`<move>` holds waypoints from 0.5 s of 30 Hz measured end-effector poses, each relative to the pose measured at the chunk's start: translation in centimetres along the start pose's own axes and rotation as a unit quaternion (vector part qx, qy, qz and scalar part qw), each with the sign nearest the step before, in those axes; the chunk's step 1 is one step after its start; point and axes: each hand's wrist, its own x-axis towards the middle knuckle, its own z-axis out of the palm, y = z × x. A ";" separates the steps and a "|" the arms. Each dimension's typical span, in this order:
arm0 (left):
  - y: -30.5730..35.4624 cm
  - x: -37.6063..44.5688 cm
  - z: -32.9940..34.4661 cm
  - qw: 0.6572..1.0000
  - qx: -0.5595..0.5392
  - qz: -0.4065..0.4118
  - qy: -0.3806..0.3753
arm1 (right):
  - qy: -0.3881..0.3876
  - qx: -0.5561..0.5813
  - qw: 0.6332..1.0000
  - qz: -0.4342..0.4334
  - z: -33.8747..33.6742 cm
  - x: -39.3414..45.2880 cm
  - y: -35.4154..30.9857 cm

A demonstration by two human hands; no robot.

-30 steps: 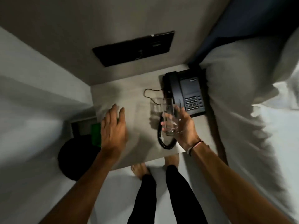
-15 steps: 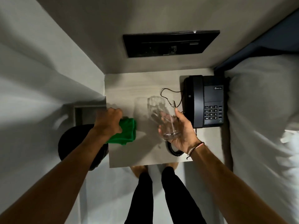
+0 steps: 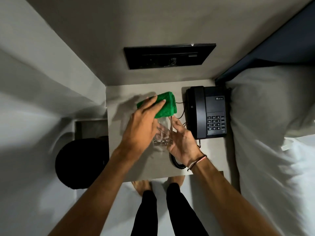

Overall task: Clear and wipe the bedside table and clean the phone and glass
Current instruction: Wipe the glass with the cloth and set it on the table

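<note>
Green cloth (image 3: 166,105) now above right-held glass (image 3: 163,132).

My head camera (the only view) looks steeply down, close above the counter (image 3: 119,157) by the bed (image 3: 272,150).

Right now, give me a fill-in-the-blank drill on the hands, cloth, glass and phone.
1. The left hand holds a cloth whose colour is ____.
2. The right hand holds the ____.
3. The phone sits on the table on the side nearest the ____.
4. The cloth is at the glass's ____ end, away from its thick base.

Missing words: green; glass; bed; open
</note>
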 end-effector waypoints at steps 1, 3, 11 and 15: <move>0.2 -0.3 0.2 1.000 0.005 0.000 0.005 | -0.003 0.009 1.000 -0.005 0.1 -0.1 0.1; 0.2 -0.6 0.3 1.000 0.001 0.006 0.016 | 0.005 0.016 1.000 -0.004 0.1 0.0 0.2; -1.1 -3.0 0.1 0.998 0.034 0.022 0.039 | 0.003 -0.046 0.999 -0.011 0.5 0.2 1.6; -0.9 -4.5 0.8 0.998 0.027 0.043 0.034 | -0.011 -0.017 1.000 -0.002 1.3 0.4 1.7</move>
